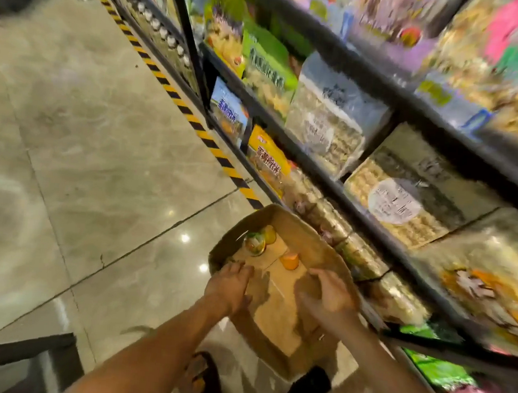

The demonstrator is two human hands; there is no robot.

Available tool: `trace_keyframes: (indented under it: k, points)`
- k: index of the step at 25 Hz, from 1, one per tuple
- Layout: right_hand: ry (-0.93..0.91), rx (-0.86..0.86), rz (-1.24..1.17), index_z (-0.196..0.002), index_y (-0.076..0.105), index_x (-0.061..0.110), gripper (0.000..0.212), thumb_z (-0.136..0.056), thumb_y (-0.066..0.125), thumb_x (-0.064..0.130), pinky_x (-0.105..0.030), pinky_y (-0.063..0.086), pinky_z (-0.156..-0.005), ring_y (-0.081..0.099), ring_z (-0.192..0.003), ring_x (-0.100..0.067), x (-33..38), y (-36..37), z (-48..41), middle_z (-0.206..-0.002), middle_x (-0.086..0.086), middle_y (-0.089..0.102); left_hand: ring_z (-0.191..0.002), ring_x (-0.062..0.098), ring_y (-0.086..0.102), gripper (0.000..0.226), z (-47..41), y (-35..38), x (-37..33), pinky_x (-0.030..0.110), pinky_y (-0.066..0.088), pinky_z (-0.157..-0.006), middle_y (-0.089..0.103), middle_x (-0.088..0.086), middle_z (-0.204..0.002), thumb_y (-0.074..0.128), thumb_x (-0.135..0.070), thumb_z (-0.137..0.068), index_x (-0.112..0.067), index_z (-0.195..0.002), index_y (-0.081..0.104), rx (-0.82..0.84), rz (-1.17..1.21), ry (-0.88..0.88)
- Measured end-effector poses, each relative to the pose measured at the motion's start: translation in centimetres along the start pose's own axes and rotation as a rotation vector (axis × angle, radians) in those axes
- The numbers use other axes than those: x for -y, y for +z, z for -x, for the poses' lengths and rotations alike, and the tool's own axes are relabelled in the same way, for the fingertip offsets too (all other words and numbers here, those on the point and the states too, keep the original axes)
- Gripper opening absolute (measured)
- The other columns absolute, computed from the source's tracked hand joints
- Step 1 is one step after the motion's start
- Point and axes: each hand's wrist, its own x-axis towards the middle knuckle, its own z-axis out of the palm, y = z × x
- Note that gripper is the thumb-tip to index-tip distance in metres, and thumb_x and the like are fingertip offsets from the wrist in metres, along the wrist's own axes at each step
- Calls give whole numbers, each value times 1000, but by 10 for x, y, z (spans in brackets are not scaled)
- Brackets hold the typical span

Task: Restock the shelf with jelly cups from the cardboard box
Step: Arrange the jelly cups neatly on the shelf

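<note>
Floor (69,150): Shiny grey tiles. The box sits on it, right by the bottom of the shelf.
Shelf (502,166): It is on your right and full of snack bags. It is too blurry to tell where the jelly cups go, so find the gap before you lift anything.
Cardboard box (310,240): It is open, and most of its bottom is bare. Leave it where it is. It is already close to the shelf.
Left hand (229,284): It is low, over the near left side of the box. The fingers are straight and close together and hold nothing.
Right hand (327,294): It is over the near right side of the box. It is blurry, but the fingers look loosely spread and hold nothing.
Jelly cups (254,242): I think these are your next grab. Three are left, at the far end of the box, past both hands. Reach further in and wrap your fingers round the sides, not the thin lid.
Orange cup (290,260): It stands alone near the middle, closest to your right hand. Take it with that hand.
Green and yellow cups: They sit side by side in the far left corner. Pick one at a time with your left hand so neither tips.
</note>
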Motion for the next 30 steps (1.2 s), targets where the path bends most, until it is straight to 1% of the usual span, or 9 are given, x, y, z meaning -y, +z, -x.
trace_keyframes:
  k: [3,7,10,13,16,18,20,25,30]
  points:
    - [-77,-8,112,-146,41,29,71,-85,66,56,-46,37,-112,40,-137,-25,-26,31,-57,-147,1,42,-153,37,16,80,-74,47,19,50,30,-120,18,9,-167,60,-41,-97,-23,-160,14,87,-124,-22]
    - [-108,-4,233,-145,41,33,71,-84,68,57,-47,35,-114,37,-139,-26,-62,61,-123,-148,1,40,-148,41,27,74,-166,103,43,53,34,-116,25,11,-163,57,-44,-98,-22,-157,20,161,-139,-80]
    - [-112,-3,280,-142,42,39,67,-83,67,60,-44,35,-114,38,-139,-25,-83,74,-150,-147,4,40,-144,35,37,68,-210,136,56,52,38,-114,34,7,-159,59,-47,-97,-26,-155,31,219,-185,-109]
    - [-96,-21,260,-143,40,42,65,-86,66,60,-43,36,-115,38,-140,-22,-92,77,-152,-150,8,36,-147,35,33,70,-237,157,63,54,39,-113,35,7,-159,65,-43,-94,-30,-155,34,287,-246,-120]
    - [-99,-67,218,-144,41,37,63,-89,64,58,-37,38,-112,43,-135,-19,-93,70,-138,-146,8,38,-145,41,34,69,-257,162,62,54,36,-115,36,16,-157,59,-41,-96,-16,-156,34,331,-195,-189]
    - [-84,-103,201,-145,42,32,63,-90,62,57,-36,39,-112,43,-135,-19,-94,66,-129,-145,7,39,-141,44,36,78,-268,164,62,54,37,-115,37,20,-153,60,-42,-93,-8,-156,29,337,-231,-218]
    - [-65,-121,194,-147,41,32,64,-91,61,58,-37,40,-111,43,-134,-18,-96,64,-122,-145,8,38,-142,48,32,79,-274,165,60,56,36,-114,32,21,-155,63,-36,-94,-11,-158,23,328,-251,-232]
    - [-48,-168,183,-146,41,34,62,-92,60,58,-36,41,-110,44,-133,-18,-94,58,-116,-142,8,38,-139,50,37,71,-272,160,58,61,42,-108,29,17,-158,61,-20,-96,-22,-158,26,305,-362,-174]
    - [-50,-117,199,-145,43,33,61,-92,60,58,-35,40,-110,45,-131,-17,-96,54,-125,-141,8,39,-133,37,51,64,-236,122,44,50,49,-104,46,9,-149,66,-31,-96,-24,-152,36,342,-339,69]
